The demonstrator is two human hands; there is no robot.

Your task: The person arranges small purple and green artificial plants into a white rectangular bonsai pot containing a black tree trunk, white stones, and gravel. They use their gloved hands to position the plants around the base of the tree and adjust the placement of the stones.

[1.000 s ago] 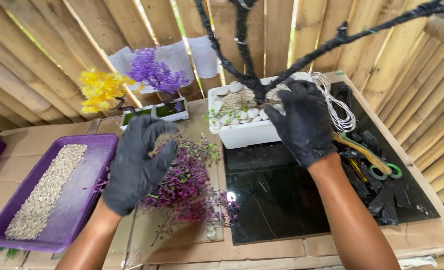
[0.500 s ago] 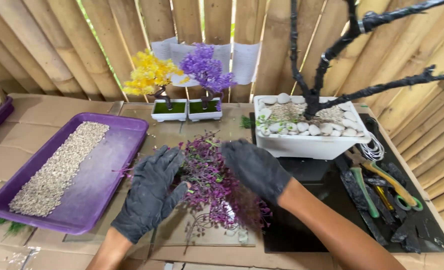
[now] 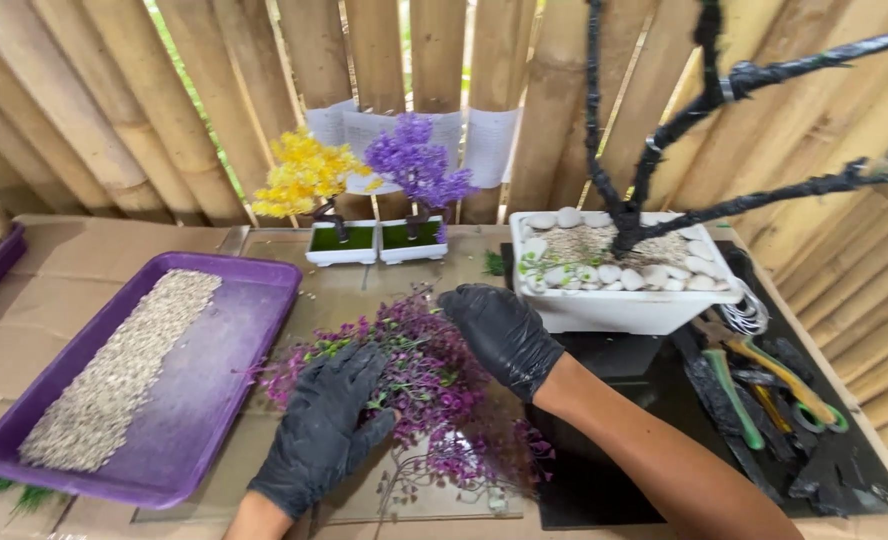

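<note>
Bamboo poles (image 3: 94, 110) close the space behind the table (image 3: 54, 330), with daylight and some green showing through the gaps, and sheets of paper (image 3: 489, 145) hang on them. Flattened cardboard covers the table top, and a black mat (image 3: 614, 480) covers its right part.

My left hand (image 3: 324, 430) and right hand (image 3: 504, 335), both in black gloves, rest on a heap of purple artificial foliage sprigs (image 3: 424, 390) near the front edge, at the middle. The left-hand fingers (image 3: 359, 365) are curled down over the sprigs; the right-hand fingers (image 3: 464, 305) are bent into the heap. I cannot tell if either hand really pinches a sprig or only presses on it.

I think the sprigs are tangled, so lifting one could drag others with it and scatter them, perhaps over the front edge. A clear sheet (image 3: 414, 500) lies under the heap and may slide. The purple tray (image 3: 194, 400) of fine gravel stands just beside the left hand; a push with the wrist could spill it. The white planter (image 3: 624, 310) with the black bare tree (image 3: 624, 215) and white pebbles stands close behind the right hand, and its branches reach over the right side, where a sleeve or arm may catch.

Toward the back edge stand two small trees, a yellow miniature tree (image 3: 304, 175) and a purple miniature tree (image 3: 419, 160). Hand tools with green handles (image 3: 764, 390) lie on the mat at the right.
</note>
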